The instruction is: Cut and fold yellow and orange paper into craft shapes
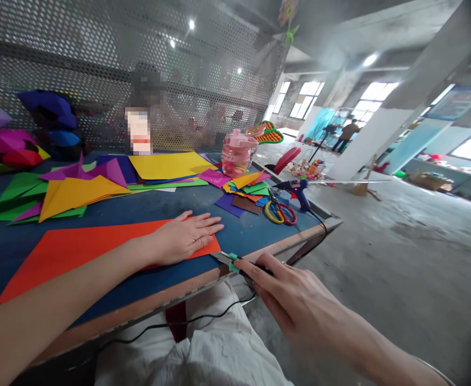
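An orange sheet [86, 244], of paper or thin foam, lies on the blue tabletop [171, 276] near its front edge. My left hand [189, 236] rests flat on the sheet's right end, fingers stretched out. In my right hand [286, 289] is a utility knife [235, 261] with a green collar, my fingers wrapped round its dark handle. Its blade reaches left to the sheet's right corner, just beside my left palm. Whether the tip is under the sheet or only touching its edge, I cannot tell.
Folded green, purple and yellow sheets [78, 195] lie at the left. Behind are a yellow sheet [171, 165] and a pink jug [237, 153]. Scissors [279, 212] and a corded glue gun [297, 192] sit at the right edge. A black cord [171, 325] crosses my lap.
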Tool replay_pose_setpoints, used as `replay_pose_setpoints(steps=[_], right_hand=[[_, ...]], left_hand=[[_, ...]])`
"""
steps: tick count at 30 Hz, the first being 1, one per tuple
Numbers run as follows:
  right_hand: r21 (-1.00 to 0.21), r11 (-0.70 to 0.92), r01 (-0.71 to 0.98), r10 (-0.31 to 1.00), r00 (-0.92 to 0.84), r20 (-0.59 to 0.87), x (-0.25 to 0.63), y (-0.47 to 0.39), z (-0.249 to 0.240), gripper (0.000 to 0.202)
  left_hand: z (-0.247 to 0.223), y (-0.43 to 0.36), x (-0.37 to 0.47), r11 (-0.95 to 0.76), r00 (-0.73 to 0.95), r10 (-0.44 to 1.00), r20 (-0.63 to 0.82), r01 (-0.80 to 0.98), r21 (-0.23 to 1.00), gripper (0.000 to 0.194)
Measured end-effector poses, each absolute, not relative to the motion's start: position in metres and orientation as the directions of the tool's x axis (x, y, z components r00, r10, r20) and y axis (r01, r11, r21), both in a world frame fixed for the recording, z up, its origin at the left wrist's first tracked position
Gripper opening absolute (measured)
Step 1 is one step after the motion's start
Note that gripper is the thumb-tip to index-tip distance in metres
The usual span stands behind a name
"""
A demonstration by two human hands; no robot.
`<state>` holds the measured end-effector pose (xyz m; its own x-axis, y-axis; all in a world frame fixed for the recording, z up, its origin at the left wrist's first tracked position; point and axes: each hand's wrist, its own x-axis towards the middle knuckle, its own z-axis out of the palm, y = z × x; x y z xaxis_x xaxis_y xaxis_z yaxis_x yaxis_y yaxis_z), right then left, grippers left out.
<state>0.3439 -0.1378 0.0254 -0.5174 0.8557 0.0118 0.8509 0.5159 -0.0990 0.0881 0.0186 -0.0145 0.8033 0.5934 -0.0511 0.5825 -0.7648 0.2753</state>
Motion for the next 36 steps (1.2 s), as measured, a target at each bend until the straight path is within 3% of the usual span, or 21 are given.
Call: replay_pose_setpoints(steps=[6,24,29,36], right_hand=[[-0.206,0.462,0.863,0.887,-0.453,0.093,0.338,-0.143,0.021,0.039],[-0.195,0.391,0.9,0.853,-0.275,0.443,0.309,-0.159,0.004,0.029],[-0.152,0.415,0.897,0.836,-0.311,0.452,0.309,-0.162,0.005,0.03],[-0.297,0.359,0.885,0.918,-0.277,0.284,0.32,-0.166,0.011,0.032]], left_hand=[[-0.017,0.019,0.088,-0.763,0.804,0.593,-0.039,0.577,0.293,0.053],[-0.015,0.019,0.088,-0.773,0.815,0.579,-0.02,0.556,0.307,0.053],[-0.016,0.021,0.088,-0.774,0.816,0.578,-0.021,0.556,0.303,0.053],[-0.016,0.021,0.088,-0.775,0.821,0.571,-0.02,0.547,0.317,0.053]])
